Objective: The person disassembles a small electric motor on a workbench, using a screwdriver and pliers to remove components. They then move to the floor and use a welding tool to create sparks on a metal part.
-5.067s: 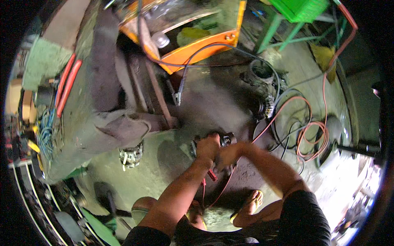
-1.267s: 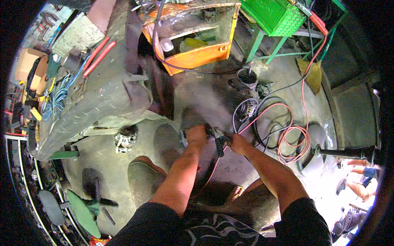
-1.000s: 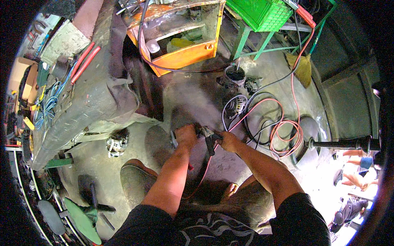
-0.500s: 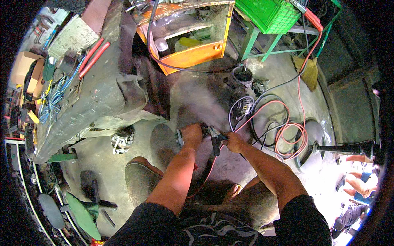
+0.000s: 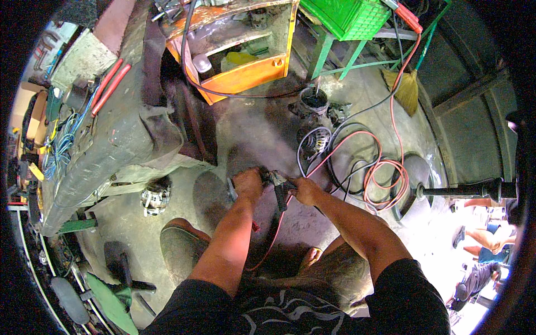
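Note:
My left hand (image 5: 247,183) is closed low over the concrete floor, with a flat grey edge sticking out on its far-left side. What it grips is mostly hidden. My right hand (image 5: 306,191) is closed on one end of a dark handheld tool (image 5: 282,196), which has a metallic body and a black handle pointing down toward me. The tool lies between both hands, and its metal part meets the fingers of my left hand. A red hose (image 5: 273,241) runs past the handle. Just beyond the hands, the floor looks hazy.
Coiled red and black hoses (image 5: 385,184) lie at right. Farther off are a ribbed metal motor part (image 5: 318,139), a black pot-like housing (image 5: 314,101), an orange cabinet (image 5: 251,78) and a green crate (image 5: 349,17). Another metal part (image 5: 155,200) sits beside the grey bench (image 5: 120,139).
The whole view has shifted a little, so the surroundings sit farther left in the picture. Both hands keep nearly the same hold on the tool and place over the floor.

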`<state>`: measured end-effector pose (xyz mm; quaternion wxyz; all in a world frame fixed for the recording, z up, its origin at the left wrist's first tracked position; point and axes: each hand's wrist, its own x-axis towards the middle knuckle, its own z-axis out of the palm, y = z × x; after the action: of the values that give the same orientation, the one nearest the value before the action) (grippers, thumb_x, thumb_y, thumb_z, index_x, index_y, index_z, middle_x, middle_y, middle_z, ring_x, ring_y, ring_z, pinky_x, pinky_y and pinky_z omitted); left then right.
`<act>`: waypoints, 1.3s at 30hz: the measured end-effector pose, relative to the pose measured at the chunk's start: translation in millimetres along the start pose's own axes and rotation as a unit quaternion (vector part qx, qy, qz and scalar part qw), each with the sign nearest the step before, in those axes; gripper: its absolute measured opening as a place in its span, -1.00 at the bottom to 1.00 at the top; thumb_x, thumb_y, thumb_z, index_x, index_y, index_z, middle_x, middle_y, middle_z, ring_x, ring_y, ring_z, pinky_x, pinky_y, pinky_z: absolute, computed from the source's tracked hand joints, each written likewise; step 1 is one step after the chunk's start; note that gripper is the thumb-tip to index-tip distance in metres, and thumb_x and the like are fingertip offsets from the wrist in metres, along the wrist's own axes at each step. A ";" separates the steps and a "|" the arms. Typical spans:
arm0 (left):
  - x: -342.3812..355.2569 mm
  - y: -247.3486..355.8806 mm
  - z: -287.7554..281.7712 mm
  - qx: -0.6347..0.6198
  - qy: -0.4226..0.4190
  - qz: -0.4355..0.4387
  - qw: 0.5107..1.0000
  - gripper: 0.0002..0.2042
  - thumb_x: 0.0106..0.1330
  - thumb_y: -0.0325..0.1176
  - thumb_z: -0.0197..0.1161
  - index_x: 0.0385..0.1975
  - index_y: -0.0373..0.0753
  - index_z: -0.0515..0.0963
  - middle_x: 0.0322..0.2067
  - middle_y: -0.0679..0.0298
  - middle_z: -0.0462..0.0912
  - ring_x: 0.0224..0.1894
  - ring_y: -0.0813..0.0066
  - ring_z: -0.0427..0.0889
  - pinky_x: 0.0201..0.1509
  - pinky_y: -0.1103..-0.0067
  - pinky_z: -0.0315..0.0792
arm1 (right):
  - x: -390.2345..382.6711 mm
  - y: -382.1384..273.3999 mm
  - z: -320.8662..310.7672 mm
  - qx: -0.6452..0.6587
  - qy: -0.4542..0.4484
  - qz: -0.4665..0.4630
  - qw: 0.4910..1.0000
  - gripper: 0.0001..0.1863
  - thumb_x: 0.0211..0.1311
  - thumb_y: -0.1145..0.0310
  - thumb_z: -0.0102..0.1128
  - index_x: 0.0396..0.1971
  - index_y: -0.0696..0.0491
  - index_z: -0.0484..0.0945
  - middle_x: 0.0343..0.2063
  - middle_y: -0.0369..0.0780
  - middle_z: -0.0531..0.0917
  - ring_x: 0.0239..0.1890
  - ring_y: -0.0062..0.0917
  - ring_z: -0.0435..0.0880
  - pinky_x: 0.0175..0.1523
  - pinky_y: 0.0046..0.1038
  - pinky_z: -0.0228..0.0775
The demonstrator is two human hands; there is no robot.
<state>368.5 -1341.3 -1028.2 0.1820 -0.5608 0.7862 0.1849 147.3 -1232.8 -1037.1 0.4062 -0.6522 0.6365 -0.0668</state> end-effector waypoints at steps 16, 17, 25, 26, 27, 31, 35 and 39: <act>3.7 -2.3 5.1 0.002 -0.015 -0.006 1.000 -0.63 0.32 -0.17 0.56 0.12 0.03 0.75 0.10 0.25 0.85 0.21 0.09 0.82 0.27 0.11 0.62 | -8.0 -23.2 -18.9 -0.009 -0.048 0.034 0.998 -0.52 0.49 0.18 0.39 0.30 0.05 0.67 -0.04 0.15 0.81 0.11 0.13 0.79 0.24 0.12 0.58; 3.7 -1.6 4.9 0.004 -0.005 -0.008 1.000 -0.61 0.30 -0.17 0.58 0.12 0.04 0.76 0.09 0.25 0.85 0.20 0.08 0.82 0.27 0.11 0.62 | -8.2 -22.7 -18.0 -0.003 -0.044 0.034 0.998 -0.53 0.49 0.17 0.39 0.29 0.04 0.68 -0.05 0.15 0.81 0.11 0.13 0.79 0.24 0.12 0.58; 15.8 -8.0 19.4 -0.012 -0.008 -0.011 1.000 -0.71 0.41 -0.20 0.45 0.11 0.05 0.78 0.05 0.22 0.87 0.15 0.03 0.85 0.20 0.11 0.68 | -4.5 -12.4 -5.1 0.019 -0.033 0.060 0.997 -0.55 0.50 0.13 0.38 0.27 -0.04 0.69 -0.07 0.14 0.81 0.08 0.15 0.79 0.20 0.12 0.61; 16.1 -7.7 19.5 -0.010 0.004 -0.006 1.000 -0.72 0.43 -0.21 0.43 0.11 0.05 0.78 0.05 0.22 0.87 0.14 0.02 0.86 0.18 0.10 0.69 | -4.0 -10.8 -4.3 0.006 -0.032 0.053 0.998 -0.55 0.50 0.13 0.38 0.28 -0.04 0.69 -0.07 0.14 0.81 0.08 0.15 0.79 0.20 0.12 0.61; 15.2 -7.4 19.0 -0.010 -0.003 -0.004 1.000 -0.73 0.45 -0.21 0.40 0.11 0.04 0.79 0.05 0.22 0.87 0.14 0.01 0.86 0.16 0.10 0.70 | -3.8 -9.0 -3.6 -0.008 -0.031 0.047 0.998 -0.55 0.50 0.13 0.37 0.28 -0.05 0.69 -0.06 0.14 0.81 0.07 0.15 0.79 0.20 0.12 0.61; 6.6 -2.4 11.6 -0.050 -0.012 -0.003 0.999 -0.72 0.47 -0.23 0.39 0.14 0.06 0.77 0.06 0.23 0.87 0.16 0.03 0.85 0.25 0.06 0.65 | -2.8 -1.4 0.4 0.006 -0.014 0.040 0.999 -0.53 0.50 0.14 0.37 0.33 -0.07 0.67 -0.04 0.14 0.81 0.09 0.14 0.79 0.22 0.12 0.61; 2.4 -2.1 6.3 -0.025 -0.021 0.001 0.999 -0.70 0.49 -0.24 0.37 0.18 0.12 0.75 0.11 0.24 0.86 0.22 0.06 0.82 0.32 0.02 0.59 | 0.3 3.9 7.0 0.003 -0.030 0.044 0.999 -0.50 0.50 0.16 0.37 0.37 -0.08 0.64 -0.03 0.13 0.81 0.11 0.13 0.79 0.23 0.11 0.60; 7.2 -1.7 8.3 -0.014 -0.043 -0.026 0.999 -0.70 0.52 -0.28 0.33 0.18 0.15 0.75 0.17 0.23 0.84 0.27 0.07 0.79 0.32 0.02 0.58 | 3.1 5.9 9.4 -0.014 -0.031 0.052 0.998 -0.46 0.50 0.17 0.38 0.42 -0.10 0.61 -0.01 0.13 0.81 0.13 0.12 0.79 0.24 0.10 0.60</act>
<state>368.5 -1343.5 -1039.1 0.2122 -0.5752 0.7602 0.2152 149.0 -1230.6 -1048.2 0.4197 -0.6252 0.6578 -0.0163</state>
